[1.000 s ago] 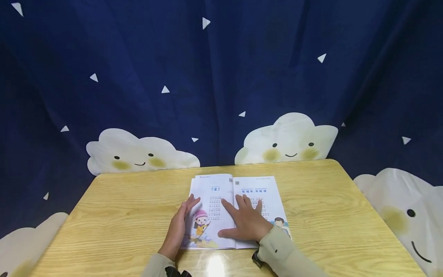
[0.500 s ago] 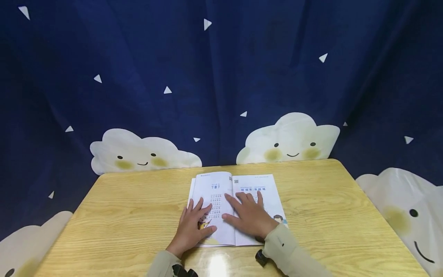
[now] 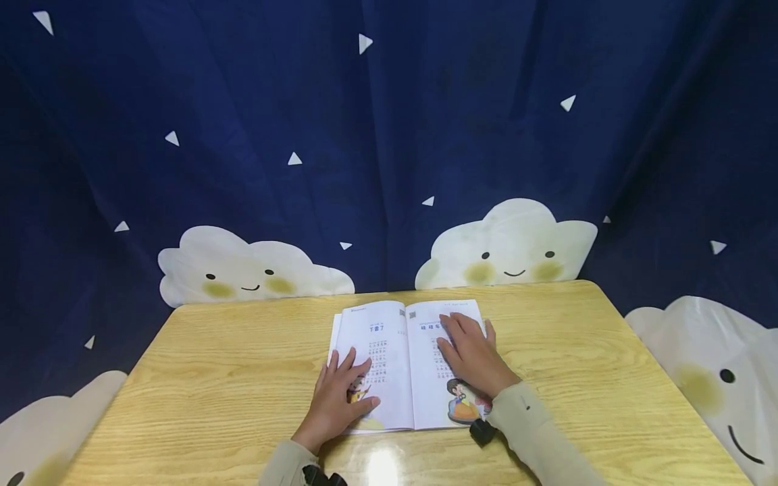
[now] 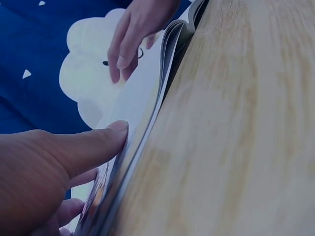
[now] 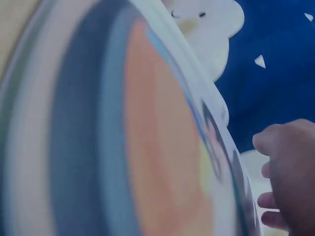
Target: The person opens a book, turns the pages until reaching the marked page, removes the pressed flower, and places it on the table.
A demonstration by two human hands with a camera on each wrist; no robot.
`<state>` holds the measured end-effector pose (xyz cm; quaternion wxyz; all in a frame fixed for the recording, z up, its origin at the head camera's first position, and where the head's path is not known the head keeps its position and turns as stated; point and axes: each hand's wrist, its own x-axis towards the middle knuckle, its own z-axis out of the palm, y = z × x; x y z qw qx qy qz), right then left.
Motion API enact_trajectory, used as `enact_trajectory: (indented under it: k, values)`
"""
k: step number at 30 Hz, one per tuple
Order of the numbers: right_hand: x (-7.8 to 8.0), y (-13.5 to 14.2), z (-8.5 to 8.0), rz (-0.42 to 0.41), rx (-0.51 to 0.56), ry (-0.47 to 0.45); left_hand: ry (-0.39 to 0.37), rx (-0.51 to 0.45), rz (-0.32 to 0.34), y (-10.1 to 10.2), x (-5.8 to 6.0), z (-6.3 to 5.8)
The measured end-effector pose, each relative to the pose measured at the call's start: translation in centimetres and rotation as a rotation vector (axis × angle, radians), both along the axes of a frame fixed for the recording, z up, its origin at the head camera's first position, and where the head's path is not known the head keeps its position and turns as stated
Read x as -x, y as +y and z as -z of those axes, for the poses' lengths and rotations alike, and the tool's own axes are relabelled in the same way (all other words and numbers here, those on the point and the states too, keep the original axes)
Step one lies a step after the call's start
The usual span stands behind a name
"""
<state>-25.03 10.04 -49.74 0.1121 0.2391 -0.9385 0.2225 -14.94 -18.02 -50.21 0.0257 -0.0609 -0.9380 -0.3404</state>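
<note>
An open book (image 3: 396, 398) lies on the wooden table, with a title, lines of text and coloured pictures on both pages. My left hand (image 3: 337, 398) rests spread on the lower left page and partly covers a picture. In the left wrist view, the thumb of that left hand (image 4: 54, 162) presses on the page near the book's lower edge. My right hand (image 3: 477, 354) is over the right page's outer side, its fingers loosely extended and holding nothing visible. Below it shows a picture of a seated figure (image 3: 463, 405). In the right wrist view, the blurred book page (image 5: 162, 132) fills the foreground.
The wooden table (image 3: 231, 378) extends to both sides of the book. A dark blue curtain (image 3: 389, 135) with white triangles and smiling clouds (image 3: 516, 250) hangs behind it. Dark wrist devices (image 3: 482, 432) sit at the cuffs.
My left hand has moved from the book's left edge onto the left page, then stayed there. The right hand has slid from near the spine toward the right page's outer edge, uncovering text and a picture.
</note>
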Motion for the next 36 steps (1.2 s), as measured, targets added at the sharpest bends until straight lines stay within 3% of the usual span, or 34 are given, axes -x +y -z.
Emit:
enact_trajectory:
  k: [12, 19, 26, 36]
  values:
    - [0.4, 4.0, -0.4, 0.03, 0.013, -0.265, 0.005, 0.036, -0.008, -0.2, -0.1, -0.5]
    - [1.3, 6.2, 0.2, 0.019, 0.074, -0.245, 0.008, 0.06, -0.008, -1.2, -0.8, -0.7]
    - [1.8, 6.5, 0.2, -0.015, 0.125, -0.155, 0.014, 0.03, 0.022, -2.0, -1.3, -0.8]
    - [2.1, 6.1, 0.7, -0.119, 0.059, -0.131, 0.016, 0.027, 0.032, -2.1, -1.1, -0.6]
